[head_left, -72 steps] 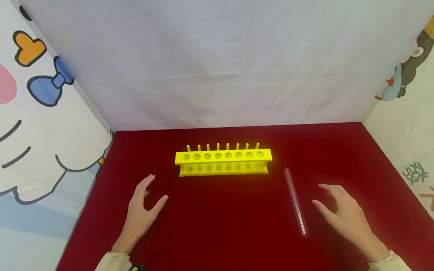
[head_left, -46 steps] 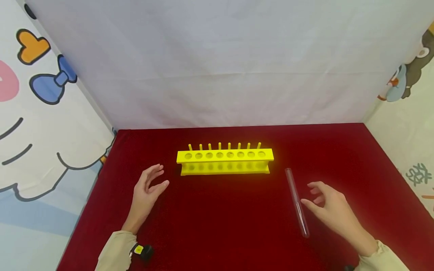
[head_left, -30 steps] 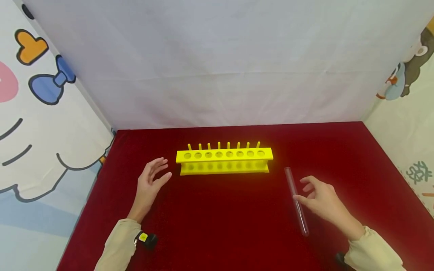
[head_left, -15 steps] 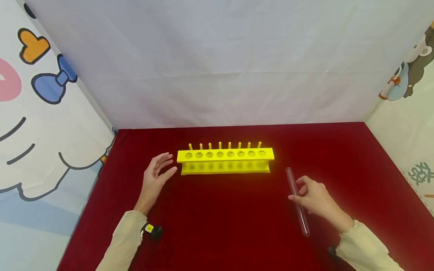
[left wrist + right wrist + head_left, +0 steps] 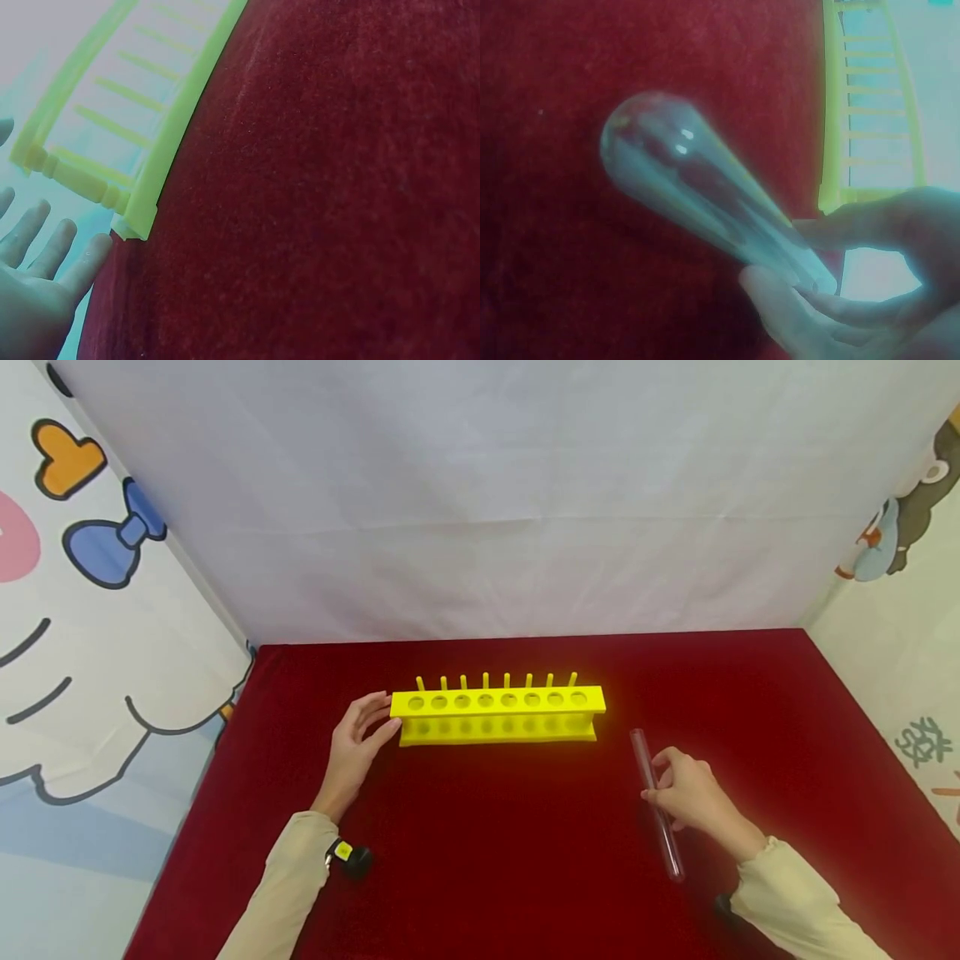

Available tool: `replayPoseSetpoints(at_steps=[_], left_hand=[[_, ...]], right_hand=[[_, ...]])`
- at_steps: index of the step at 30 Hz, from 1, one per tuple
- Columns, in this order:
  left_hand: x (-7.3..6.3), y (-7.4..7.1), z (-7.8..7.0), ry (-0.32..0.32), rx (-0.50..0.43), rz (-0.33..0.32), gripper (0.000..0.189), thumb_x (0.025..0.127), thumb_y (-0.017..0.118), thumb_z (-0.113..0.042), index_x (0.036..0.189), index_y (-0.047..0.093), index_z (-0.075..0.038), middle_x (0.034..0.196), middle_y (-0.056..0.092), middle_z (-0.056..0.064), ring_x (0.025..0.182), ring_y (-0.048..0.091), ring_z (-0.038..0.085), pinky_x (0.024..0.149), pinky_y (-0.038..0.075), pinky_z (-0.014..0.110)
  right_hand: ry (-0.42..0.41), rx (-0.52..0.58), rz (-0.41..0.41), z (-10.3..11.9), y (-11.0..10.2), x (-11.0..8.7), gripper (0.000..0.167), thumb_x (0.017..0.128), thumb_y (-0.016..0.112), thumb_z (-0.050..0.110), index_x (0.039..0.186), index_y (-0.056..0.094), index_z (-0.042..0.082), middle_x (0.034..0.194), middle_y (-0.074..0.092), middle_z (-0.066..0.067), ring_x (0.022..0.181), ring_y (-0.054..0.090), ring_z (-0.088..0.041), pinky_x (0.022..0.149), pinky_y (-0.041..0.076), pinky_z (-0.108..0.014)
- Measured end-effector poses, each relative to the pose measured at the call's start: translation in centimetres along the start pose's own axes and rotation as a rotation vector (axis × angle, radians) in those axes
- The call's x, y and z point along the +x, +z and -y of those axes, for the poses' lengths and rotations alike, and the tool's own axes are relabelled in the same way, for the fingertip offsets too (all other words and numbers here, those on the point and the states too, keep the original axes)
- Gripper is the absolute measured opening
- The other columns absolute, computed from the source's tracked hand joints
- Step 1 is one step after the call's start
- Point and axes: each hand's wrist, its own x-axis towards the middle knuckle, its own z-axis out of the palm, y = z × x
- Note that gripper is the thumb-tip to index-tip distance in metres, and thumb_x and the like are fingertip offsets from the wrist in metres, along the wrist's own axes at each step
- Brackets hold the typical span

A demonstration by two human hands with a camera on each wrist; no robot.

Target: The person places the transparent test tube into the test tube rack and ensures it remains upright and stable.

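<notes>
A yellow test tube rack [image 5: 497, 702] with a row of holes and upright pegs stands on the dark red cloth. At its left end is my left hand [image 5: 352, 760], fingers loosely bent around that end; in the left wrist view the fingertips [image 5: 96, 246] lie close beside the rack's end [image 5: 135, 217], and contact is hard to tell. To the right, a clear glass test tube [image 5: 667, 852] lies slantwise. My right hand [image 5: 693, 793] pinches it near the middle between thumb and fingers. The right wrist view shows the tube's rounded end [image 5: 652, 135] pointing toward the camera.
Red cloth [image 5: 510, 843] covers the table. A white curtain [image 5: 510, 510] hangs behind it, with cartoon-printed sheets [image 5: 105, 677] on either side. A small black device with a yellow mark [image 5: 352, 856] is strapped at the left wrist.
My left hand has moved forward and right to the rack's left end. My right hand has moved left to the test tube and taken hold of it. Rack and tube have stayed put.
</notes>
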Motion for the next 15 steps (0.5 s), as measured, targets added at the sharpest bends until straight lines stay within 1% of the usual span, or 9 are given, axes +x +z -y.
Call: replayPoseSetpoints(at_steps=[1, 3, 5, 8, 9, 12, 15], left_hand=[[0.1, 0.0, 0.5, 0.002, -0.004, -0.001, 0.049, 0.091, 0.064, -0.009, 0.135, 0.045, -0.001, 0.136, 0.049, 0.014, 0.122, 0.047, 0.025, 0.103, 0.039, 0.038], [0.4, 0.0, 1.4, 0.01, -0.011, -0.002, 0.049, 0.091, 0.064, -0.01, 0.135, 0.045, -0.001, 0.135, 0.05, 0.012, 0.121, 0.048, 0.023, 0.103, 0.039, 0.038], [0.7, 0.1, 1.9, 0.007, -0.022, -0.004, 0.048, 0.091, 0.064, -0.01, 0.135, 0.045, -0.001, 0.133, 0.051, 0.012, 0.119, 0.049, 0.023, 0.1, 0.043, 0.033], [0.8, 0.3, 2.0, -0.013, -0.048, -0.001, 0.047, 0.092, 0.063, -0.011, 0.135, 0.045, -0.001, 0.13, 0.052, 0.013, 0.117, 0.05, 0.023, 0.09, 0.048, 0.022], [0.9, 0.4, 2.1, -0.017, -0.057, 0.0, 0.047, 0.092, 0.062, -0.011, 0.135, 0.045, 0.0, 0.129, 0.052, 0.014, 0.117, 0.051, 0.023, 0.088, 0.05, 0.021], [0.9, 0.6, 2.1, -0.026, -0.075, 0.007, 0.048, 0.093, 0.062, -0.013, 0.135, 0.044, 0.0, 0.127, 0.053, 0.016, 0.114, 0.053, 0.027, 0.088, 0.052, 0.027], [0.9, 0.6, 2.2, -0.031, -0.091, 0.013, 0.049, 0.093, 0.062, -0.014, 0.136, 0.043, 0.0, 0.123, 0.055, 0.019, 0.109, 0.056, 0.034, 0.088, 0.052, 0.032]], right_hand=[[0.007, 0.002, 0.005, 0.0, 0.0, 0.0, 0.046, 0.079, 0.07, 0.002, 0.115, 0.046, -0.012, 0.073, 0.056, -0.011, 0.051, 0.056, -0.017, 0.041, 0.053, -0.033], [0.017, 0.003, 0.012, 0.1, 0.1, 0.1, 0.046, 0.079, 0.071, 0.003, 0.115, 0.046, -0.012, 0.072, 0.056, -0.011, 0.05, 0.056, -0.017, 0.04, 0.053, -0.033], [0.025, 0.001, 0.015, 0.1, 0.1, 0.1, 0.046, 0.078, 0.071, 0.004, 0.114, 0.047, -0.012, 0.072, 0.055, -0.011, 0.048, 0.056, -0.017, 0.04, 0.053, -0.033], [0.031, 0.0, 0.014, 0.1, 0.2, 0.2, 0.046, 0.078, 0.072, 0.005, 0.113, 0.047, -0.012, 0.072, 0.055, -0.011, 0.047, 0.056, -0.018, 0.04, 0.052, -0.034], [0.031, 0.002, 0.012, 0.1, 0.2, 0.2, 0.046, 0.078, 0.072, 0.005, 0.113, 0.048, -0.012, 0.072, 0.055, -0.011, 0.046, 0.056, -0.018, 0.04, 0.052, -0.034], [0.034, 0.007, 0.015, 0.0, 0.1, 0.2, 0.046, 0.078, 0.072, 0.005, 0.113, 0.048, -0.012, 0.072, 0.055, -0.011, 0.046, 0.055, -0.018, 0.04, 0.052, -0.034], [0.04, 0.019, 0.017, -0.2, 0.1, 0.2, 0.046, 0.078, 0.072, 0.005, 0.114, 0.048, -0.012, 0.072, 0.056, -0.011, 0.046, 0.056, -0.018, 0.04, 0.052, -0.034]])
